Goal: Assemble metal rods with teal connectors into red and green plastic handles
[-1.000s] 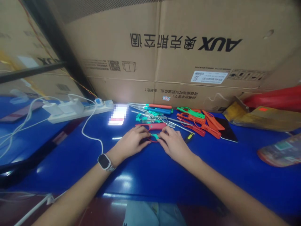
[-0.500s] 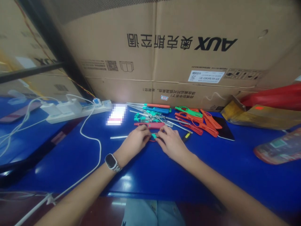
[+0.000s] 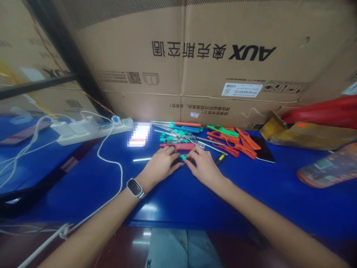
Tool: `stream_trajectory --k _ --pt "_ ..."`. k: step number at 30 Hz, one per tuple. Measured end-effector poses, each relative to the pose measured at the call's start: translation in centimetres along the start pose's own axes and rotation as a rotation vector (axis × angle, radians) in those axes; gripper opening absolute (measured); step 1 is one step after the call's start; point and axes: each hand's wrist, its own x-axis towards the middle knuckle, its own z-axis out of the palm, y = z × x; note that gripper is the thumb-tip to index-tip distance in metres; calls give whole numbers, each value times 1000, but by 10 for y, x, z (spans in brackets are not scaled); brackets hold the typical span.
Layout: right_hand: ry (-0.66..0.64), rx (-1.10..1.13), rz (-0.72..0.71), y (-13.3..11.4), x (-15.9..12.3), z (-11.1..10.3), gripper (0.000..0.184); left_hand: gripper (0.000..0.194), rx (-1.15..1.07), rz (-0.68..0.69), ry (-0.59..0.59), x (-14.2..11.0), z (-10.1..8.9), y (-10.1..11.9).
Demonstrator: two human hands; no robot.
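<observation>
My left hand (image 3: 159, 165) and my right hand (image 3: 203, 164) meet on the blue table (image 3: 178, 193), fingers pinched together on a small teal piece (image 3: 182, 158) between them. A red plastic handle (image 3: 178, 146) lies just beyond my fingertips. A thin metal rod (image 3: 141, 159) rests left of my left hand. Behind lies a pile of teal, blue and red-handled tools (image 3: 178, 133). A smartwatch (image 3: 135, 187) is on my left wrist.
Orange and green plastic handles (image 3: 234, 139) lie at the right of the pile beside a dark phone (image 3: 263, 152). A lit phone (image 3: 138, 134), a white power strip (image 3: 83, 130) with cables and a large cardboard box (image 3: 212, 67) stand behind. Packets (image 3: 326, 169) lie at the right.
Both hands have slid a little farther away toward the red handle, still pinched on the small teal piece. The view shifted slightly.
</observation>
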Motion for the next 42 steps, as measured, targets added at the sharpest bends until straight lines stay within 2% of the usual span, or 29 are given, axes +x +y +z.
stream_trajectory --k 3,6,8,13,17,21,24,28,30,32,35,37,42 --pt "33 5 3 -1 4 -5 10 32 -24 9 0 1 1 -4" --pt "52 -11 -38 0 20 -15 14 33 -37 16 14 1 3 -6" --pt "-7 -52 -97 2 39 -21 20 33 -31 16 23 0 4 -7" --pt "-281 -200 -205 -1 85 -28 26 32 -8 16 8 -1 3 -6" --pt "-389 -353 -293 -8 98 -28 13 32 -29 18 16 -1 0 -7" --pt "-358 -469 -407 -10 100 -25 13 34 -63 -19 50 -1 -5 -7" --pt "-334 -463 -413 -8 102 -30 13 29 -101 -23 109 -1 -10 -7" --pt "-303 -312 -342 -1 99 -55 20 20 -222 -48 275 -2 -16 -10" --pt "-247 -199 -279 5 90 -68 32 16 -289 -83 354 -2 -18 -13" --pt "-223 -94 -248 12 75 -76 35 14 -329 -108 388 -2 -20 -16" --pt "-276 -5 -247 22 49 -75 34 16 -302 -118 338 -2 -23 -19" --pt "-315 -48 -255 25 37 -70 36 23 -231 -135 280 -2 -25 -18" --pt "-353 -158 -261 21 33 -62 38 34 -120 -177 110 -4 -25 -16"
